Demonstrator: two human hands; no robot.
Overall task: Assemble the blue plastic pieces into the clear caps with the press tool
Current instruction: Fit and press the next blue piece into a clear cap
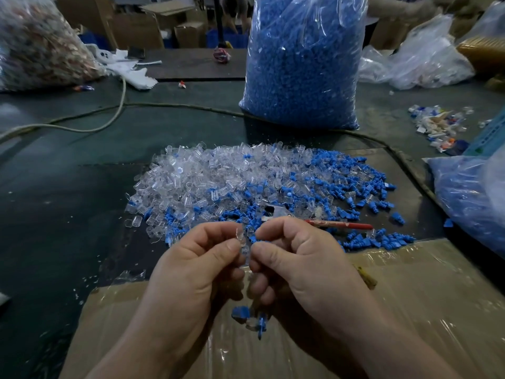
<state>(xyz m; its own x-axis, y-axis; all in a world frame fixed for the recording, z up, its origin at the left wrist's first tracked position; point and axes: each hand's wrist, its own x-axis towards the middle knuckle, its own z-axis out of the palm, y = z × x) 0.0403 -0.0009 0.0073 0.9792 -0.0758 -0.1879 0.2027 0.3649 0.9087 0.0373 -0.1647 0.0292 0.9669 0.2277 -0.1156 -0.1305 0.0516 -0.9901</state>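
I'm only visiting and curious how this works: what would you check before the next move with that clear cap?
1. Clear cap pinched between left hand and right hand: ok.
2. Cap already filled: cannot tell, the fingers hide it.
3. Spare blue pieces just below the hands: ok.
4. Pile of clear caps close ahead: ok.
5. Tool in hand: not ok; red-handled tool lies by the pile.

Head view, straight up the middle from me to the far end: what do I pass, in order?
Taped cardboard box → left hand and right hand, both pinching a clear cap → loose pile of clear caps and blue pieces → tall bag of blue pieces.
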